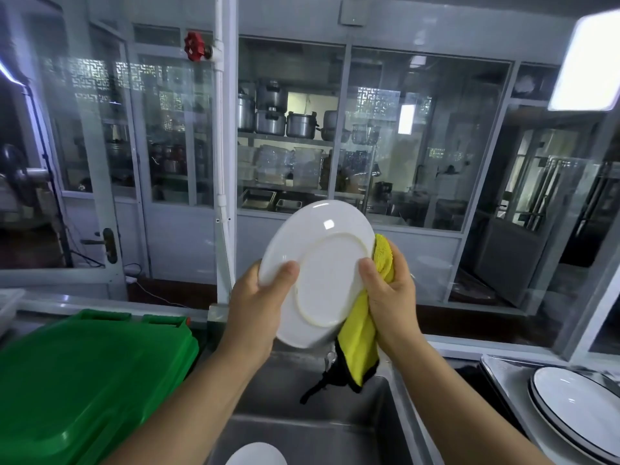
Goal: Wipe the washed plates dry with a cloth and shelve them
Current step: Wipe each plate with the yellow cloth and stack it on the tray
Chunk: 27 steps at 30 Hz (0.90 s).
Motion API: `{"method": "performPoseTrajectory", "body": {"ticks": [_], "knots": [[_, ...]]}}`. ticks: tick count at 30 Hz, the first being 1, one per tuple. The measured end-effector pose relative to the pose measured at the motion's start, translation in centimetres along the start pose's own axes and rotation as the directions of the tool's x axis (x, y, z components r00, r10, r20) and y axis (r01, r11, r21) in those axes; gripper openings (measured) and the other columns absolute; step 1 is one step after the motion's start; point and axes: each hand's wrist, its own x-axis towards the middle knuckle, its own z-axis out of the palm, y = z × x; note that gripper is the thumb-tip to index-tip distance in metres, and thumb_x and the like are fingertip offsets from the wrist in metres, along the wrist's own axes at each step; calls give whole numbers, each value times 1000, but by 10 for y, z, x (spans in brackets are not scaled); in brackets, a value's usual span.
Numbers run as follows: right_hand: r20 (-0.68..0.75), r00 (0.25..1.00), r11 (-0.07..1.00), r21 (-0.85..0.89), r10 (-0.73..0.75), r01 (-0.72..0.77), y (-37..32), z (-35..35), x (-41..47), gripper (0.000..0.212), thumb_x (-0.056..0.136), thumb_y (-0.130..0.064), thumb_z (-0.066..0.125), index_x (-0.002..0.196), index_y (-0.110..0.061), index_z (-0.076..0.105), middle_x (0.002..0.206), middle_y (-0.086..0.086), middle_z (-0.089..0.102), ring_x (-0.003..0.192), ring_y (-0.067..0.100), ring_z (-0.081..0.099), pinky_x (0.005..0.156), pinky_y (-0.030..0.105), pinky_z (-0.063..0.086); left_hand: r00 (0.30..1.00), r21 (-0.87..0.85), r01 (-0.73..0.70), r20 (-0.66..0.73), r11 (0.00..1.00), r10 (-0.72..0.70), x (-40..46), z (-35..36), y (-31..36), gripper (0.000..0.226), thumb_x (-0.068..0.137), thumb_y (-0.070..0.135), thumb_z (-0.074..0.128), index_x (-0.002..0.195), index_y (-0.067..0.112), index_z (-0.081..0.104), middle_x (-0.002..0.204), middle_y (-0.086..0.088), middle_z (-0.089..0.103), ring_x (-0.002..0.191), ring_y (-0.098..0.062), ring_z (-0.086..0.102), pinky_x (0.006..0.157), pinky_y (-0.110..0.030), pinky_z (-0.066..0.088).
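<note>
Plate: white plate (pixel 318 273) held upright above the sink (pixel 302 427), underside toward the person.
Left hand (pixel 258 307): clamped on the plate's left rim, thumb over the back.
Right hand (pixel 389 290): pinching the yellow cloth (pixel 360 344) against the right rim.
Risk: wet glaze may slip from either grip; a drop would strike the plate in the sink (pixel 256 455).
Stack: rimmed plates (pixel 577 411) on the right tabletop.

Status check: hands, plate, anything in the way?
Left hand grips plate rim. Right hand presses yellow cloth on its far side. Held over sink; nothing blocking.
</note>
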Motion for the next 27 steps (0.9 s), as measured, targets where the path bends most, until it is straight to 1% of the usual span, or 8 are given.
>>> {"method": "performPoseTrajectory", "body": {"ticks": [5,10,12,15,17,20,24,27], "knots": [[178,979,970,-200,-101,137,-5,-19,6,49,79,-25,75,123,-36,56,107,-6,68,102,16,64,93,44,52,930,104,159,318,982,-184,23,-23,10,39,63,19,81,99,16,66,89,-4,75,83,-22,70,73,-35,56],[312,892,752,-485,-328,446,-7,-22,10,55,82,-43,68,131,-42,45,106,-11,50,95,-6,49,83,16,43,913,270,69,370,960,-169,31,-16,16,33,65,31,73,94,17,68,89,-2,75,83,-20,71,79,-37,56],[416,792,574,-545,-447,611,-11,-18,10,52,91,-55,50,137,-31,48,111,-2,51,96,8,52,78,27,48,913,299,27,382,954,-146,26,-11,13,30,69,32,80,93,17,69,89,-3,75,81,-20,71,77,-36,56],[561,623,318,-550,-545,773,-19,-6,13,49,99,-50,36,133,-22,55,112,10,56,95,30,58,73,43,50,915,367,-43,388,929,-111,20,-1,9,31,70,33,75,94,14,70,88,-7,75,83,-23,71,78,-41,54],[602,579,264,-533,-550,804,-22,-5,17,46,99,-47,38,134,-22,55,111,11,56,94,31,57,73,43,49,926,381,-68,368,922,-84,17,3,9,30,72,34,75,93,12,69,87,-9,74,85,-28,70,80,-47,53],[496,702,470,-523,-511,711,-17,-14,20,44,96,-45,45,137,-32,48,109,0,51,94,17,53,75,35,48,946,397,-119,324,910,-17,14,3,14,34,69,46,74,86,17,70,83,-6,74,81,-26,70,75,-46,54],[202,907,807,-414,-369,421,-4,-17,17,41,97,-36,49,136,-43,41,102,-6,50,92,-2,50,83,14,39,981,309,-89,193,947,29,8,6,21,5,82,25,71,81,21,67,80,7,74,73,-11,69,71,-36,55],[45,978,945,-253,-203,208,10,-12,9,43,97,-37,51,139,-40,43,118,-8,56,109,-1,53,97,31,44,992,142,-90,96,986,77,4,10,20,18,74,33,71,86,20,68,84,3,74,82,-18,70,75,-39,56]]}}
